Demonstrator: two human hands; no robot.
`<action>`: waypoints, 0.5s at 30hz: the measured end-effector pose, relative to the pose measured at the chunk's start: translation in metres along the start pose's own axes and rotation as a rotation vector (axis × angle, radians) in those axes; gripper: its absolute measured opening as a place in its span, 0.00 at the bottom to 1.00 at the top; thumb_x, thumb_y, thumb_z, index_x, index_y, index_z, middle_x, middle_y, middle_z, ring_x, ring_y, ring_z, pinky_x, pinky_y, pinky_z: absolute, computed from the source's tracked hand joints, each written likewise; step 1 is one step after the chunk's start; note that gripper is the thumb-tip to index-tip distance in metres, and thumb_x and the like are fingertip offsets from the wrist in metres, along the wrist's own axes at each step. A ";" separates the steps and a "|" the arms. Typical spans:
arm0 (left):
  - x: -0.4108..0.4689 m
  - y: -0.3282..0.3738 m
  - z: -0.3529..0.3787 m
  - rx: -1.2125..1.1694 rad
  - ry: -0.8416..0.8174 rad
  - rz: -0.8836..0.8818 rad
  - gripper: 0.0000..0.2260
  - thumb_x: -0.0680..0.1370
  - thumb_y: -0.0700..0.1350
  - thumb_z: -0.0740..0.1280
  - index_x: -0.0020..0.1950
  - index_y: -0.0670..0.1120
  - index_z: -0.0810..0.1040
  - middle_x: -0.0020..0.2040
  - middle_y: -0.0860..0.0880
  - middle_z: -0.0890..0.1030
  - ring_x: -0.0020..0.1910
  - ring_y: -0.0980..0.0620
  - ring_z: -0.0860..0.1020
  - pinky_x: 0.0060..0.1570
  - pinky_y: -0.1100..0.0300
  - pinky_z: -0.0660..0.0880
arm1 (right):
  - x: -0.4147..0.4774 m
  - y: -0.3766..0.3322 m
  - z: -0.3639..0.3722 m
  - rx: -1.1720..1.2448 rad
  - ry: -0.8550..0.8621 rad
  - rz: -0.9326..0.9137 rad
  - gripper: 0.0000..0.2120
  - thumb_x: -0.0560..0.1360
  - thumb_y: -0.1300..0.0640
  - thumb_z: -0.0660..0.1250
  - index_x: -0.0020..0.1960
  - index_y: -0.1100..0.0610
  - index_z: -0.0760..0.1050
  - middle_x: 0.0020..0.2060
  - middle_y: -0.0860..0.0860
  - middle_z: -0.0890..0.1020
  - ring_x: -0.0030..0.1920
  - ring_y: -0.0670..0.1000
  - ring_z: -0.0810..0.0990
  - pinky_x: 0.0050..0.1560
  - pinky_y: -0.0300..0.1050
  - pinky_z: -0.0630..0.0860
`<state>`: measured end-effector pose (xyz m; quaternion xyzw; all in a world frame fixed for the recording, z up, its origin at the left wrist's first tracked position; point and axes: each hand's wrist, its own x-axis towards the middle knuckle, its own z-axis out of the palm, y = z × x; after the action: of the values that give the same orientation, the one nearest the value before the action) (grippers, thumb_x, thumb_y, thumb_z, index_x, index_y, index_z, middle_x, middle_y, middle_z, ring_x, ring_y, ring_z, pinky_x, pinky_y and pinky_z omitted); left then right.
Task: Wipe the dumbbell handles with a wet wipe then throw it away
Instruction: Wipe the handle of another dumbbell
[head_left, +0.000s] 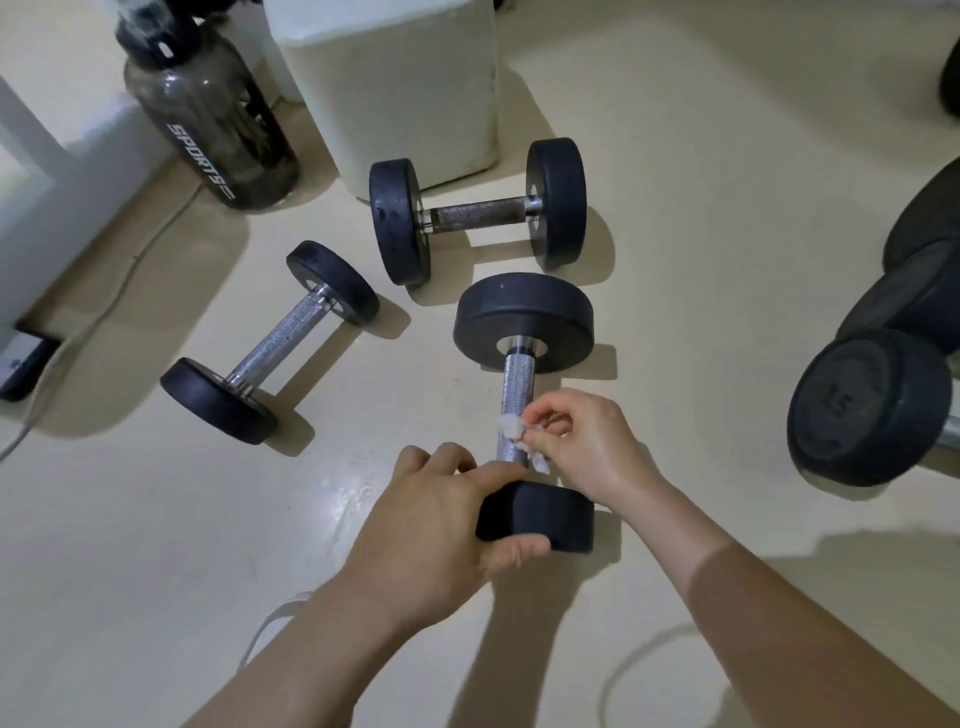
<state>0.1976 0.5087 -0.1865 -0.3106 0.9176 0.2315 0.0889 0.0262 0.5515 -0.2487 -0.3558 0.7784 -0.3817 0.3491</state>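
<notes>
Three black-ended dumbbells with metal handles lie on the cream floor. The nearest dumbbell (522, 332) points away from me. My left hand (441, 525) grips its near weight head (540, 514). My right hand (582, 441) pinches a crumpled white wet wipe (511, 427) against the lower part of its knurled handle (517, 395). A second dumbbell (270, 338) lies to the left. A third dumbbell (478, 213), with a rusty handle, lies further back.
A dark sports bottle (213, 119) stands at the back left beside a white block (395, 83). Larger black dumbbells (872, 405) are stacked at the right. A white cable (104, 306) runs along the left floor, and another cable (639, 654) loops near my right forearm.
</notes>
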 end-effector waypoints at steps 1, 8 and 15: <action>0.001 -0.003 0.001 -0.002 0.016 -0.019 0.26 0.68 0.74 0.56 0.65 0.68 0.67 0.52 0.58 0.72 0.51 0.52 0.67 0.48 0.65 0.62 | -0.003 -0.002 0.001 0.030 -0.007 0.008 0.05 0.69 0.58 0.75 0.42 0.56 0.80 0.34 0.51 0.81 0.28 0.41 0.74 0.30 0.25 0.68; 0.005 -0.027 0.002 -0.255 0.064 -0.210 0.18 0.65 0.68 0.63 0.51 0.64 0.78 0.46 0.59 0.77 0.50 0.54 0.74 0.44 0.64 0.69 | 0.034 -0.013 0.022 0.074 0.234 -0.005 0.07 0.70 0.64 0.71 0.38 0.53 0.78 0.33 0.49 0.78 0.34 0.48 0.75 0.39 0.39 0.73; 0.005 -0.034 0.009 -0.090 0.115 -0.338 0.29 0.69 0.72 0.50 0.64 0.61 0.71 0.54 0.54 0.79 0.55 0.46 0.71 0.48 0.59 0.66 | 0.015 -0.010 0.032 0.003 -0.006 -0.023 0.10 0.69 0.63 0.72 0.33 0.51 0.78 0.28 0.45 0.76 0.29 0.45 0.72 0.34 0.36 0.70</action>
<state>0.2141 0.4868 -0.2086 -0.4768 0.8447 0.2359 0.0598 0.0478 0.5236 -0.2592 -0.3652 0.7726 -0.3858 0.3477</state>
